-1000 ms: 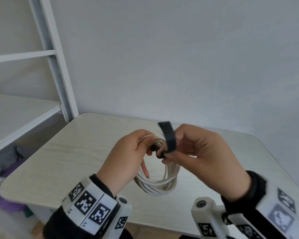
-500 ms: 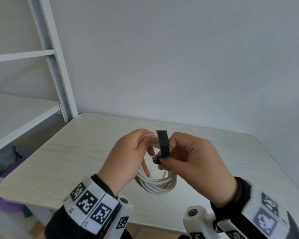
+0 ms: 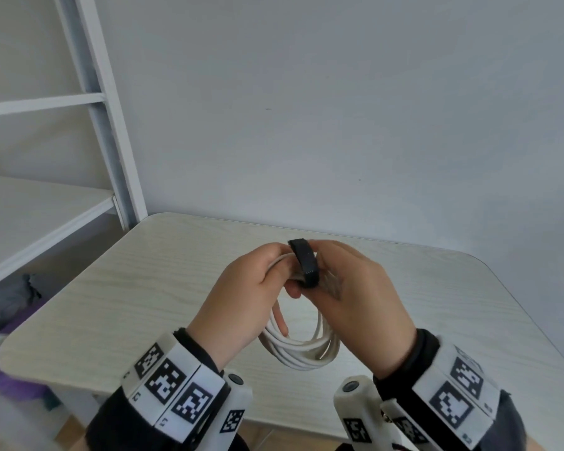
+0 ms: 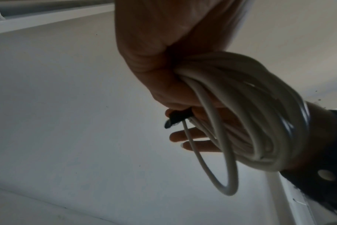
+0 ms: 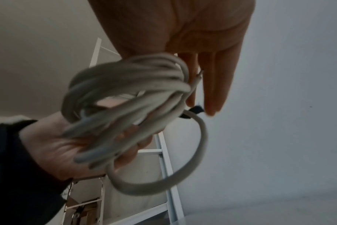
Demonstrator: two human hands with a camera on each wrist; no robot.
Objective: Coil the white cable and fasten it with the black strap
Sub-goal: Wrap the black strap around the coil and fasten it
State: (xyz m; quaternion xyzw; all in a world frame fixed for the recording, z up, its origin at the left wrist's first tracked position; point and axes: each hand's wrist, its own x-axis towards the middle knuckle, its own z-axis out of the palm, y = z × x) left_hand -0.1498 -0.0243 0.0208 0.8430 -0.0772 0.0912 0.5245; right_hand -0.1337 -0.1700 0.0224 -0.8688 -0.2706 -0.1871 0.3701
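Above the bench, my left hand grips the white cable coil while my right hand pinches the black strap over it; a slack wrap could spill the loose loop.

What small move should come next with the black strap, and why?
Probably press the strap's free end down so it fastens. In the head view the black strap already arches over the top of the white cable coil, pinched by the right hand, while the left hand grips the bundle; its upper end still stands up loose.
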